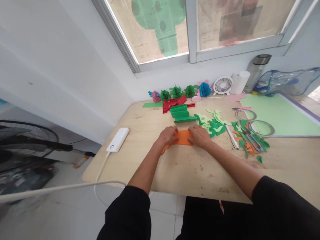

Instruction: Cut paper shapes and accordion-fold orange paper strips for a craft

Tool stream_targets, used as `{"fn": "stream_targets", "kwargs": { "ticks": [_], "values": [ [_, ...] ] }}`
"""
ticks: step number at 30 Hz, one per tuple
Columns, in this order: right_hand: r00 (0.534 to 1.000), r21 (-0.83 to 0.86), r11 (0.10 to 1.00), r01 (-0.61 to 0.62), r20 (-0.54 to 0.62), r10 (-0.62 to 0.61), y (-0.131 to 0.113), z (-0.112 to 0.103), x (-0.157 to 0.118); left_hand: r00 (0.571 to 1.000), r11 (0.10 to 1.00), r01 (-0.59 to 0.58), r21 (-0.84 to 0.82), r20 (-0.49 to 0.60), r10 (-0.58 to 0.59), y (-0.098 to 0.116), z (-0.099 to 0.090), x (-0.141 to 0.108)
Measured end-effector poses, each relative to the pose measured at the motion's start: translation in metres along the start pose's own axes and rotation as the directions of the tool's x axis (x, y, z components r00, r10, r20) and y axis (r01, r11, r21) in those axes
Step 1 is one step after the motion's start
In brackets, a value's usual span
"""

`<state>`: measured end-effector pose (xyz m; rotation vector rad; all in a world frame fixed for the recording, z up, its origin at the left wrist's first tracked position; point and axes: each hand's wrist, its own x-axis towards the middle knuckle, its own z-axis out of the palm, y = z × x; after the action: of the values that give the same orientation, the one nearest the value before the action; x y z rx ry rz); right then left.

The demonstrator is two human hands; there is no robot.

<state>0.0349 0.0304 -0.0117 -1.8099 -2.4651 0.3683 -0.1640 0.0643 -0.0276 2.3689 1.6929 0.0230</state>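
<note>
A strip of orange paper (pixel 184 137) lies low over the table between my two hands. My left hand (pixel 169 136) has its fingers curled on the paper's left end, and a curved orange edge shows below that wrist. At the opposite end, my right hand (pixel 200 136) grips the paper with thumb and bent fingers. Just beyond them sits a piece of green pleated paper (pixel 180 112). Close to the right hand are dark green paper cutouts (pixel 216 128) and light green paper cutouts (pixel 218 117).
Red folded paper (pixel 175 102) and paper pompoms (pixel 176 92) line the wall. To the right lie a white pen (pixel 232 137), thread snips (pixel 253 140), scraps, tape rolls (pixel 261 128) and a green sheet (pixel 287 116). A power bank (pixel 118 140) with a cable is at left; a small fan (pixel 223 85) stands behind.
</note>
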Motion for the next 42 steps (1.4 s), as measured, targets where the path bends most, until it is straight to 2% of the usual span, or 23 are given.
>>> {"fn": "stream_targets", "kwargs": {
  "ticks": [11, 20, 35, 42],
  "values": [
    [1.000, -0.047, 0.999, -0.011, 0.016, 0.012, -0.004, -0.004, 0.001, 1.000, 0.997, -0.004, 0.081, 0.027, 0.001, 0.011, -0.013, 0.000],
    [1.000, -0.005, 1.000, -0.018, -0.018, 0.018, -0.005, -0.003, -0.002, 0.999, 0.994, 0.026, 0.108, 0.039, -0.030, 0.019, -0.021, -0.005],
    [0.997, 0.018, 1.000, -0.014, -0.079, 0.015, -0.004, 0.006, -0.006, 0.989, 0.980, 0.142, 0.137, -0.047, -0.137, 0.039, -0.017, -0.028],
    [0.994, 0.028, 1.000, -0.006, -0.104, 0.009, -0.003, 0.009, -0.006, 0.984, 0.983, 0.170, 0.066, -0.061, -0.166, 0.034, -0.012, -0.026]
  ]
}}
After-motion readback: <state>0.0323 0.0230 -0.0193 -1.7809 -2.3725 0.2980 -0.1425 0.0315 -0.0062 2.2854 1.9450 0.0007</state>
